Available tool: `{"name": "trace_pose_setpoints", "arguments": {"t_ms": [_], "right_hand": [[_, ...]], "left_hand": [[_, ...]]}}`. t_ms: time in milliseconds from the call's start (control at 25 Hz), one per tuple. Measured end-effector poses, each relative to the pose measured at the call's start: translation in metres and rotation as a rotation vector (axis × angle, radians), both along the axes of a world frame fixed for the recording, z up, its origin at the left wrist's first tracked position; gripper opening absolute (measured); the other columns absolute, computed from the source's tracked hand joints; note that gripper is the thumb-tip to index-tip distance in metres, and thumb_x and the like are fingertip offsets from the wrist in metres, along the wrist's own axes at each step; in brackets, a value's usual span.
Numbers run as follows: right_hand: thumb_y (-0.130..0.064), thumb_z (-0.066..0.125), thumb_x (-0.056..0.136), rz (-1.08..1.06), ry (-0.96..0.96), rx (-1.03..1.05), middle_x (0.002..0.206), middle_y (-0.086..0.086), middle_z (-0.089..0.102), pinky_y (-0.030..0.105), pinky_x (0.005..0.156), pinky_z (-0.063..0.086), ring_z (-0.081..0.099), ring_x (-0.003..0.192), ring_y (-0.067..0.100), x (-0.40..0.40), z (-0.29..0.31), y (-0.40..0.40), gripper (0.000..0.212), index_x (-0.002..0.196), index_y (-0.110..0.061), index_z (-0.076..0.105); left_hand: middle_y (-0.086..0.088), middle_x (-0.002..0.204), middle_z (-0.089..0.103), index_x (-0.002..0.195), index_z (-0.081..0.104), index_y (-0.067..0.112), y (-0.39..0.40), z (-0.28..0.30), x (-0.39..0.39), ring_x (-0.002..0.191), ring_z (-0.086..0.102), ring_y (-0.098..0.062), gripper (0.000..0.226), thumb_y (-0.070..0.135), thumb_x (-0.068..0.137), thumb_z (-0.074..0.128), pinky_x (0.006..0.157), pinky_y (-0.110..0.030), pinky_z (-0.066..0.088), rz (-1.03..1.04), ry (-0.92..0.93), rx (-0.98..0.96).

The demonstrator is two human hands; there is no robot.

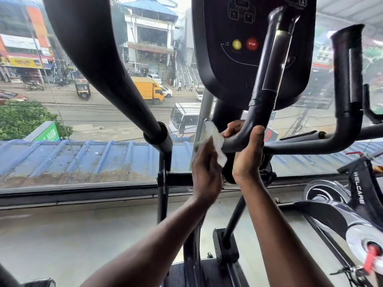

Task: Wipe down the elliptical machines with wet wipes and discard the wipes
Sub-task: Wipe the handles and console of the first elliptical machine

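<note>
Wiping goes on: the left hand [206,172] pinches a white wet wipe [216,145] at nine o'clock of the curved black foam handlebar [238,143], the right hand [247,156] is wrapped around that bar, and throwing away looks still to come.

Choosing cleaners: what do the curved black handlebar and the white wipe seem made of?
Curved black handlebar: likely metal tube under matte foam or rubber sleeve, with glossy black tape wraps higher up. White wipe: thin, limp nonwoven cloth, judging by its soft folds in the left hand.

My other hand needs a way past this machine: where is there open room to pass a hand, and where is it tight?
Open: between the big left handlebar and the console, above the wipe. Also the floor below the window sill. Crowded: where both hands, left and right, work the curved grip, and rightwards toward the neighbouring bike.
</note>
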State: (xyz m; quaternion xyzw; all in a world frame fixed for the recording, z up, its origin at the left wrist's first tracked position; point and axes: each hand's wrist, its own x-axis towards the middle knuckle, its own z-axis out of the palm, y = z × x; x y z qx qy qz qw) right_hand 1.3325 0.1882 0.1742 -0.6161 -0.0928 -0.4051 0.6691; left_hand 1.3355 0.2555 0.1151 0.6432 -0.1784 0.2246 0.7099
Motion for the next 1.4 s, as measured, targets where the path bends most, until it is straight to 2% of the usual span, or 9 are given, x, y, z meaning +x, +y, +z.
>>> {"name": "trace_pose_setpoints", "arguments": {"t_ms": [80,200,360,480,560,760,960,1160,1400], "right_hand": [[-0.083,0.042,0.075,-0.018,0.001,0.022,0.068,0.005,0.058,0.036,0.072,0.042,0.053,0.069,0.023,0.002,-0.001,0.001,0.068,0.073,-0.018,0.062],[-0.083,0.044,0.075,0.004,-0.027,0.041,0.068,0.003,0.059,0.045,0.076,0.042,0.053,0.073,0.026,0.005,-0.003,0.000,0.059,0.066,-0.027,0.063],[-0.081,0.050,0.073,0.047,-0.028,0.073,0.068,0.002,0.060,0.039,0.076,0.045,0.055,0.072,0.024,0.004,-0.002,0.000,0.059,0.066,-0.024,0.063],[-0.080,0.052,0.072,0.018,-0.027,0.085,0.068,-0.004,0.062,0.028,0.074,0.047,0.058,0.070,0.015,0.003,-0.002,0.000,0.058,0.067,-0.023,0.063],[-0.081,0.049,0.074,0.017,-0.039,0.062,0.070,-0.001,0.061,0.037,0.078,0.045,0.056,0.073,0.021,0.004,-0.003,-0.001,0.058,0.066,-0.026,0.064],[-0.079,0.049,0.076,0.033,-0.050,0.069,0.069,0.005,0.058,0.043,0.080,0.043,0.054,0.074,0.025,0.006,-0.004,-0.001,0.056,0.066,-0.025,0.063],[-0.060,0.039,0.082,-0.106,-0.027,0.056,0.067,-0.009,0.062,0.033,0.077,0.044,0.057,0.072,0.014,0.006,-0.006,-0.001,0.044,0.064,-0.028,0.064],[-0.053,0.035,0.077,-0.104,-0.039,0.103,0.070,-0.003,0.058,0.018,0.070,0.044,0.055,0.068,0.004,0.003,-0.004,0.002,0.044,0.070,-0.015,0.056],[-0.064,0.045,0.080,-0.076,-0.095,0.131,0.064,-0.010,0.059,0.028,0.074,0.044,0.055,0.069,0.008,0.009,-0.007,0.003,0.044,0.065,-0.025,0.060]], "left_hand": [[-0.001,0.127,0.061,0.129,0.056,0.005,-0.007,0.002,-0.010,0.120,0.055,-0.011,0.032,0.011,0.101,0.039,0.104,-0.026,0.042,-0.014,-0.091,-0.026],[-0.006,0.102,0.064,0.107,0.061,0.004,0.002,0.002,0.013,0.096,0.058,-0.019,0.025,0.014,0.097,0.040,0.087,-0.041,0.049,0.080,-0.057,0.013],[-0.008,0.080,0.060,0.091,0.057,0.002,0.009,0.029,0.015,0.077,0.054,-0.014,0.022,0.006,0.094,0.036,0.071,-0.032,0.046,-0.067,0.006,-0.153],[-0.007,0.079,0.062,0.100,0.048,0.012,0.005,0.037,0.001,0.073,0.056,-0.018,0.014,0.020,0.096,0.037,0.067,-0.036,0.045,-0.092,-0.005,-0.058],[-0.003,0.073,0.056,0.100,0.040,0.019,0.006,0.028,0.011,0.063,0.048,-0.011,0.011,0.027,0.093,0.035,0.060,-0.033,0.040,-0.058,0.050,0.034],[-0.003,0.111,0.060,0.106,0.062,0.012,0.005,0.010,0.034,0.107,0.055,-0.020,0.032,0.023,0.094,0.035,0.098,-0.046,0.043,-0.057,0.091,0.052],[0.004,0.125,0.063,0.125,0.059,0.018,-0.007,0.009,0.013,0.120,0.055,-0.013,0.038,0.032,0.103,0.031,0.103,-0.036,0.042,-0.101,-0.053,0.028],[0.010,0.100,0.065,0.110,0.065,0.015,0.007,0.003,0.046,0.098,0.058,-0.009,0.030,0.023,0.104,0.037,0.089,-0.029,0.042,-0.145,0.263,0.041],[0.001,0.138,0.054,0.135,0.052,0.016,-0.014,0.001,0.007,0.134,0.044,-0.014,0.042,0.031,0.103,0.029,0.113,-0.031,0.032,-0.097,-0.072,-0.003]]}}
